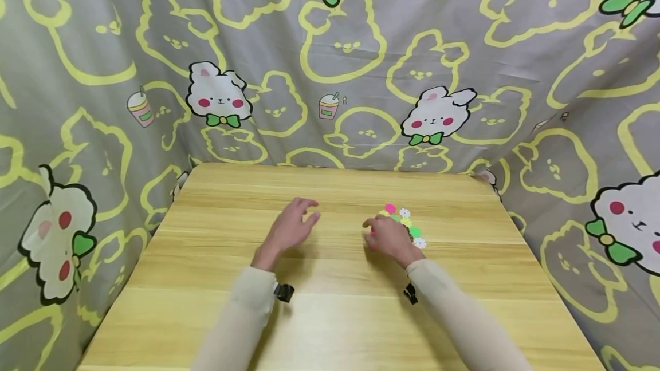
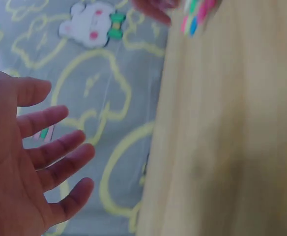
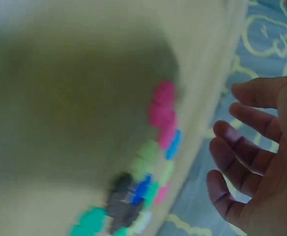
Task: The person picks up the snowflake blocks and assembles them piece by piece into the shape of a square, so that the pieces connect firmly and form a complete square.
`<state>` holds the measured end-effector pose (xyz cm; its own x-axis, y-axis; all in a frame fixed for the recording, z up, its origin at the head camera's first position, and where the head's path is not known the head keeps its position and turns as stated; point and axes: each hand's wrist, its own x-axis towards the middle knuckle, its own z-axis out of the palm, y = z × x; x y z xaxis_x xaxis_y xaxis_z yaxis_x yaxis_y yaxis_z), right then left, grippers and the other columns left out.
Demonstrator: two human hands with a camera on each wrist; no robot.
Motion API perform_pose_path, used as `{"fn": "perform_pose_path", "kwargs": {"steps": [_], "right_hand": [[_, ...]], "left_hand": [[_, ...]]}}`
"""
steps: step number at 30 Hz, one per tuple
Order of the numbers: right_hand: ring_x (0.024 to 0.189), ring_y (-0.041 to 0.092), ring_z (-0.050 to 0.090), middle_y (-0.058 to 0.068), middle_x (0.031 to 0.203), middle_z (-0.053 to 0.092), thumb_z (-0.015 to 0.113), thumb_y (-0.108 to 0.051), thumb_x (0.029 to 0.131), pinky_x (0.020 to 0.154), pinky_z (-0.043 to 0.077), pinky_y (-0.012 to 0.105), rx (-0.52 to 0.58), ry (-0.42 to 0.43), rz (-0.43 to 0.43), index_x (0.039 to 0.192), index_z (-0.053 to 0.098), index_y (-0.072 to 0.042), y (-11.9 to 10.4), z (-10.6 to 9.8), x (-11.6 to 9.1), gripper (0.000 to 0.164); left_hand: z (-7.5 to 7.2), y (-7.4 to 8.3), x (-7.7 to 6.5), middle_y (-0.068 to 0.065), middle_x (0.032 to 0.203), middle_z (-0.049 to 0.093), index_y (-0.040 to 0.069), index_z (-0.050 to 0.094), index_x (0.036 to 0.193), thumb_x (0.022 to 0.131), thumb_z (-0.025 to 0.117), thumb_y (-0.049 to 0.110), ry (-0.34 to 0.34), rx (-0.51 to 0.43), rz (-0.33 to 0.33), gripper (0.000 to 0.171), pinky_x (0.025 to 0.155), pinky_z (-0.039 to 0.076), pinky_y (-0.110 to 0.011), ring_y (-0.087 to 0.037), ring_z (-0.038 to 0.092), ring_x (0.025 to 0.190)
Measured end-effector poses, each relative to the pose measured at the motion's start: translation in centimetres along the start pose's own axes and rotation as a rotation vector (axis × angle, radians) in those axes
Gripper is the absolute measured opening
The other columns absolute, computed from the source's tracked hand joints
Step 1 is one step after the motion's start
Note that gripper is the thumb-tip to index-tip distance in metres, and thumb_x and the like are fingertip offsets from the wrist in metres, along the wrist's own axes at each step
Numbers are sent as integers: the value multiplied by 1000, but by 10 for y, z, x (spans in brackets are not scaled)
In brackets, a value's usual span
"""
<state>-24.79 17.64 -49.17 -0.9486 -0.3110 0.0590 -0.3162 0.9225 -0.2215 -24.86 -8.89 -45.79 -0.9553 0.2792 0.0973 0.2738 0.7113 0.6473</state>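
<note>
Grey fabric curtains (image 1: pixel 289 44) printed with yellow animal outlines surround a pale wood-grain table (image 1: pixel 335 325), where small, flat, multicoloured, scallop-edged pieces (image 1: pixel 415 232) lie clustered right of its centre. Over some of them hangs the right hand (image 1: pixel 392 236), fingers loosely curved and gripping nothing; the left hand (image 1: pixel 292 226), likewise relaxed with fingers parted, hovers well apart from the pieces.

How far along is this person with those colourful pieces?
Done: the colourful pieces lie gathered in one cluster on the table; I can't tell whether any are joined.
In hand: nothing held. The right hand is at the cluster, fingers loose; the left hand is open, apart from it.
Remaining: probably any handling of the pieces, since neither hand holds one.
</note>
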Motion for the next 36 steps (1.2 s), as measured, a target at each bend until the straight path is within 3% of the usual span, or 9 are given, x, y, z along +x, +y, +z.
{"fn": "perform_pose_path", "kwargs": {"steps": [6,11,14,20,23,29,36], "right_hand": [[83,20,60,9,104,62,68,-23,87,68,54,35,-5,-63,19,112,68,-12,1,17,-25,27],[81,21,58,10,100,59,72,-24,87,69,54,35,15,-69,35,110,69,-10,4,24,-35,27],[81,20,58,9,99,58,72,-22,87,72,54,34,26,-49,44,110,70,-9,7,25,-37,27],[78,19,55,8,97,55,72,-14,87,71,53,34,88,-26,37,100,71,-10,8,27,-42,14],[75,16,54,5,93,55,72,-14,85,68,51,31,101,-43,52,96,69,-12,9,29,-44,11],[73,13,49,0,84,53,71,-12,83,63,46,26,151,-94,102,89,63,-15,12,24,-51,11],[70,9,52,-6,75,59,72,-7,83,64,47,25,234,-76,94,81,67,-15,23,11,-58,9]], "left_hand": [[30,8,-16,-8,134,52,17,56,131,100,50,36,-103,-58,39,36,91,50,-45,-29,57,117],[45,11,-15,-6,132,54,17,57,130,100,50,36,-140,-61,41,35,92,49,-44,-28,57,116],[57,17,-8,-5,132,54,17,58,130,100,50,32,-205,38,70,34,95,49,-45,-27,55,118],[85,36,18,0,132,53,23,56,136,101,45,24,-394,383,182,36,97,47,-45,-21,51,118],[95,46,31,1,130,51,27,52,139,101,43,20,-445,492,198,39,97,45,-44,-19,50,115],[112,59,48,0,120,51,31,53,136,96,51,16,-436,623,239,43,96,44,-45,-20,50,105],[120,62,51,2,125,50,30,60,127,94,56,24,-402,723,255,34,90,43,-42,-19,48,111]]}}
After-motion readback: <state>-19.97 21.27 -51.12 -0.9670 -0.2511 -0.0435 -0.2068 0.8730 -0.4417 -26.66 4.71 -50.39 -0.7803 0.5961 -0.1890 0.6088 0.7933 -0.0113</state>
